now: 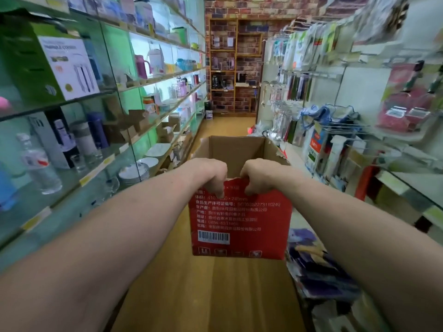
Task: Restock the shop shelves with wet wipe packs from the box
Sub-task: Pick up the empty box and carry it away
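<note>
Left hand (211, 174) and right hand (257, 176) grip the near rim of the red box (239, 224); glass shelves (72, 104) at nine o'clock.

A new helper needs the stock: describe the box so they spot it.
In the aisle between glass shelves and racks, the left hand and right hand grip an open box by its near rim. Unlike the brown cartons on the shelves, its side is red with a barcode.
</note>
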